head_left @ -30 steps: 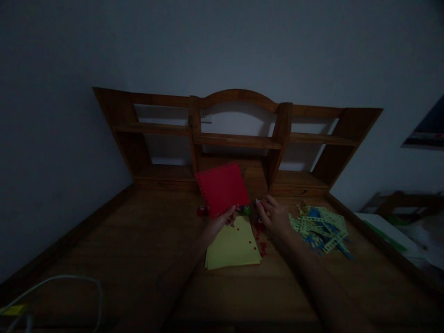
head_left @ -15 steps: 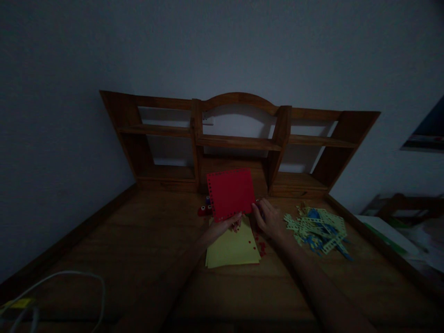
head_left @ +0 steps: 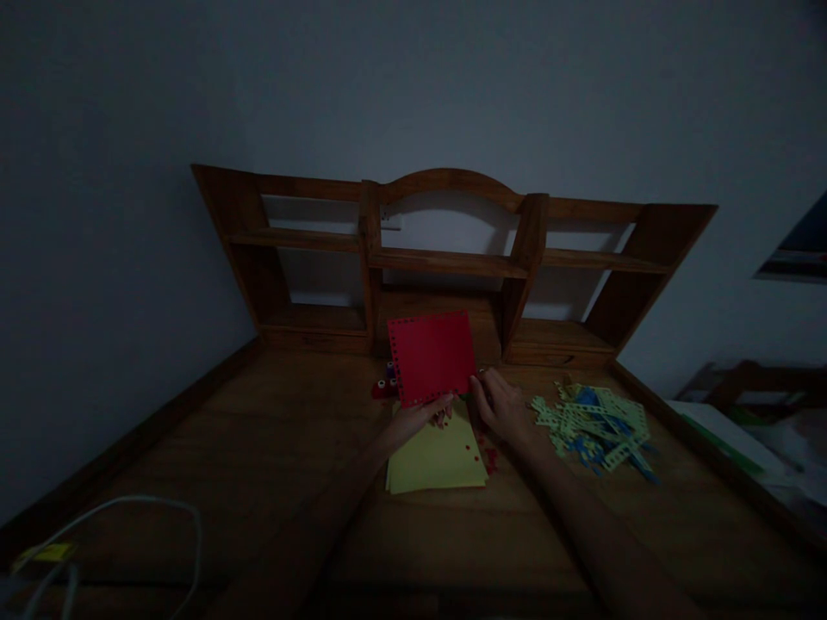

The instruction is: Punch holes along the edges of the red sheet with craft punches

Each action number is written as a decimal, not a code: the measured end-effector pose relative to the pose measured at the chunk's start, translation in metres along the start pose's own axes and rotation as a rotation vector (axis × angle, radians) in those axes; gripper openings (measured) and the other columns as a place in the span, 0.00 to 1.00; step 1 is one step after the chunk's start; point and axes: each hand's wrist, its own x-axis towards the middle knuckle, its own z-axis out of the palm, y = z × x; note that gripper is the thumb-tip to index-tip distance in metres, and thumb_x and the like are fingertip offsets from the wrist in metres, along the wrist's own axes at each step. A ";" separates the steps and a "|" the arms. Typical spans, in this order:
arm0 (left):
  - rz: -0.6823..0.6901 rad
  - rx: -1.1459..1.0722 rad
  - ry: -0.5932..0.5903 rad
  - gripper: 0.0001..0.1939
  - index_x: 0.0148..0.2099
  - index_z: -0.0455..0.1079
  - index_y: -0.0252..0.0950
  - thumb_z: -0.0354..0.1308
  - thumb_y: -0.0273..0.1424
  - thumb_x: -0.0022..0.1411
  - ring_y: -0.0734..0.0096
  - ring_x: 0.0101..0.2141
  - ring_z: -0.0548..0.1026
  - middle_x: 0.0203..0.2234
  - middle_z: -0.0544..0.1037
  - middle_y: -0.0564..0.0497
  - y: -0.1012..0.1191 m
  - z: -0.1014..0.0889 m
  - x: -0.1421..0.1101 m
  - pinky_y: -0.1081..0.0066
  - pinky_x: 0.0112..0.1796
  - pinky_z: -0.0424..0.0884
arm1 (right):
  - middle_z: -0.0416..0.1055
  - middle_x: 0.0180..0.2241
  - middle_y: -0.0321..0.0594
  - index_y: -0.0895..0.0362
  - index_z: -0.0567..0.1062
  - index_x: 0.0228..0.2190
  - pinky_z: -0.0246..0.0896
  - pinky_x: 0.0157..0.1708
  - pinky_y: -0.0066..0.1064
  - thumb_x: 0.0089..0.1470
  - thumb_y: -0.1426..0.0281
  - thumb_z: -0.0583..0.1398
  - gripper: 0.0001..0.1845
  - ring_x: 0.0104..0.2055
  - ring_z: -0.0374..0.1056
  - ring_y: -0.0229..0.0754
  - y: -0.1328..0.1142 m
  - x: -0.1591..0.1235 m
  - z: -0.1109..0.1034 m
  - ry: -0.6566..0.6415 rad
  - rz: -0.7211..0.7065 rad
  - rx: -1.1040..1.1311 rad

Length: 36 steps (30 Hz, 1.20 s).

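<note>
My left hand (head_left: 423, 415) pinches the lower edge of a red sheet (head_left: 432, 356) with holes punched along its rim, holding it upright over the wooden desk (head_left: 258, 482). My right hand (head_left: 500, 406) is curled at the sheet's lower right corner, fingers closed on something small that I cannot make out. Under both hands lies a stack of yellow sheets (head_left: 436, 458) dotted with small red paper circles (head_left: 488, 456). Small punches (head_left: 386, 387), red and dark, sit just left of the red sheet.
A pile of pale green and blue perforated strips (head_left: 594, 422) lies to the right. A wooden shelf unit (head_left: 445, 258) stands at the back of the desk against the wall. A white cable (head_left: 129, 517) loops at the near left. The room is dim.
The red sheet has swung from a tilt to nearly square and shifted slightly right. My right hand has moved in to its lower right corner.
</note>
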 end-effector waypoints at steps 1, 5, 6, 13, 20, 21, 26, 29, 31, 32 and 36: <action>0.001 0.000 0.006 0.21 0.29 0.73 0.35 0.58 0.49 0.57 0.71 0.21 0.68 0.22 0.72 0.48 0.000 0.000 0.000 0.72 0.25 0.65 | 0.67 0.31 0.41 0.56 0.67 0.33 0.54 0.30 0.30 0.66 0.67 0.47 0.13 0.33 0.66 0.41 0.000 0.000 0.000 -0.003 0.001 0.004; -0.022 0.029 0.050 0.20 0.29 0.73 0.35 0.59 0.49 0.56 0.71 0.22 0.68 0.22 0.73 0.49 0.003 0.001 -0.001 0.72 0.26 0.66 | 0.68 0.31 0.41 0.56 0.68 0.33 0.54 0.31 0.30 0.66 0.67 0.48 0.12 0.33 0.66 0.41 0.001 -0.001 0.001 -0.002 0.005 0.010; -0.032 0.030 0.061 0.20 0.29 0.73 0.35 0.59 0.49 0.56 0.71 0.22 0.68 0.22 0.72 0.49 0.004 0.002 -0.001 0.72 0.26 0.66 | 0.68 0.31 0.41 0.56 0.68 0.33 0.54 0.31 0.30 0.66 0.67 0.48 0.12 0.33 0.66 0.41 0.001 -0.001 0.002 0.000 0.005 0.008; -0.086 -0.047 0.131 0.24 0.32 0.74 0.33 0.58 0.51 0.55 0.72 0.21 0.67 0.22 0.73 0.48 0.008 0.003 0.000 0.73 0.24 0.64 | 0.68 0.32 0.41 0.56 0.67 0.33 0.53 0.30 0.30 0.66 0.67 0.48 0.12 0.33 0.66 0.41 0.000 -0.001 0.002 0.004 0.013 -0.058; -0.010 0.010 0.183 0.23 0.32 0.74 0.34 0.56 0.51 0.58 0.72 0.20 0.67 0.22 0.72 0.49 -0.002 -0.002 0.005 0.72 0.23 0.64 | 0.66 0.30 0.41 0.56 0.67 0.32 0.51 0.28 0.30 0.66 0.65 0.47 0.14 0.31 0.65 0.41 0.002 0.000 0.002 0.049 0.045 -0.075; -0.002 0.020 0.177 0.23 0.32 0.74 0.34 0.56 0.50 0.58 0.73 0.20 0.67 0.22 0.72 0.49 -0.001 -0.001 0.004 0.72 0.23 0.64 | 0.66 0.30 0.40 0.56 0.67 0.32 0.51 0.28 0.30 0.66 0.65 0.47 0.14 0.31 0.65 0.41 0.002 0.000 0.002 0.048 0.049 -0.075; 0.006 0.081 0.167 0.21 0.28 0.73 0.33 0.58 0.48 0.57 0.73 0.19 0.66 0.20 0.71 0.49 0.008 0.004 0.000 0.72 0.23 0.64 | 0.67 0.31 0.41 0.56 0.67 0.32 0.52 0.29 0.30 0.66 0.65 0.47 0.14 0.32 0.66 0.41 0.002 0.000 0.001 0.052 0.059 -0.056; 0.018 0.078 0.186 0.20 0.26 0.72 0.33 0.59 0.46 0.56 0.72 0.20 0.66 0.19 0.71 0.49 0.010 0.006 -0.001 0.71 0.24 0.64 | 0.67 0.30 0.41 0.56 0.67 0.32 0.53 0.30 0.30 0.65 0.64 0.49 0.13 0.31 0.65 0.41 0.002 0.000 0.003 0.049 0.054 -0.034; 0.025 0.053 0.186 0.18 0.26 0.73 0.34 0.61 0.45 0.55 0.72 0.20 0.66 0.20 0.71 0.49 0.011 0.006 -0.001 0.71 0.24 0.64 | 0.67 0.30 0.41 0.56 0.67 0.32 0.53 0.30 0.30 0.64 0.63 0.50 0.12 0.31 0.65 0.41 0.003 -0.001 0.004 0.047 0.057 -0.027; 0.027 0.050 0.177 0.18 0.27 0.73 0.34 0.61 0.45 0.55 0.72 0.20 0.66 0.20 0.71 0.49 0.012 0.006 -0.001 0.71 0.24 0.64 | 0.67 0.30 0.41 0.56 0.67 0.32 0.53 0.30 0.30 0.64 0.63 0.50 0.12 0.31 0.65 0.41 0.003 -0.001 0.005 0.048 0.060 -0.026; 0.031 0.107 0.107 0.18 0.30 0.75 0.34 0.59 0.46 0.56 0.71 0.21 0.66 0.21 0.72 0.48 0.015 0.005 -0.002 0.71 0.24 0.65 | 0.67 0.30 0.41 0.56 0.67 0.31 0.53 0.29 0.30 0.64 0.64 0.50 0.12 0.30 0.65 0.41 0.003 -0.001 0.006 0.065 0.078 -0.021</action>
